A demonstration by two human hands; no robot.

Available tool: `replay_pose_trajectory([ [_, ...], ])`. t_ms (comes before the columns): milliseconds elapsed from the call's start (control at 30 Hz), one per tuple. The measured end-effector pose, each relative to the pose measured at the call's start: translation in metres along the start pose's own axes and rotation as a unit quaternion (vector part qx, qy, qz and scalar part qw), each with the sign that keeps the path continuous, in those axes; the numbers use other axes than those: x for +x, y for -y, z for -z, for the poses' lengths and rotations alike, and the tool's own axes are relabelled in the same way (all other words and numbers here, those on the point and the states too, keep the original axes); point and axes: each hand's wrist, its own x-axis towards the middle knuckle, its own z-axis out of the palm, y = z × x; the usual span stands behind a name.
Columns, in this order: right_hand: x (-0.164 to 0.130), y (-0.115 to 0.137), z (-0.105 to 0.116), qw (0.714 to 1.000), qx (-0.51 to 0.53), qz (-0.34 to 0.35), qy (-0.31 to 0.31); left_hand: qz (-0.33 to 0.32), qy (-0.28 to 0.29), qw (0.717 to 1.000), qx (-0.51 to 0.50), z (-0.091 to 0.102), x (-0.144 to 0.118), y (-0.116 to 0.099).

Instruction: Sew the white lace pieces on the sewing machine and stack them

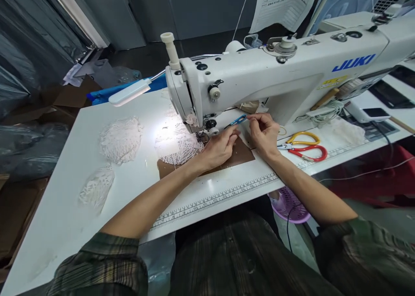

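Note:
My left hand (221,149) is beside the needle area of the white sewing machine (246,77), fingers curled together; whatever they may hold is hidden. Its wrist lies close to a white lace piece (178,144) at the presser foot, on a brown sheet (238,156). Between my hands is a small blue tool (239,120), looking like thread snips, its dark tip pointing left. My right hand (264,133) is closed in a pinch, fingertips at the tool's right end. Yellow- and red-handled pliers or cutters (304,146) lie just right of my right wrist.
More lace pieces (120,139) lie on the white table (129,196) at left. A lamp (129,92) lights the needle area. A printed ruler (220,198) runs along the front edge. Coiled cable (324,114) is at right; a purple basket (290,205) stands below.

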Motion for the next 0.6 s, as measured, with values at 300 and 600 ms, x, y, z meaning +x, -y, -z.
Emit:
replay_pose_trajectory([
  [300, 0.001, 0.005, 0.002, 0.995, 0.092, -0.033, -0.028, -0.147, 0.048, 0.988, 0.030, 0.027, -0.049, 0.002],
  [600, -0.010, 0.009, -0.002, 0.999, 0.051, 0.015, 0.010, -0.193, -0.085, 0.957, 0.200, 0.092, -0.080, 0.030],
])
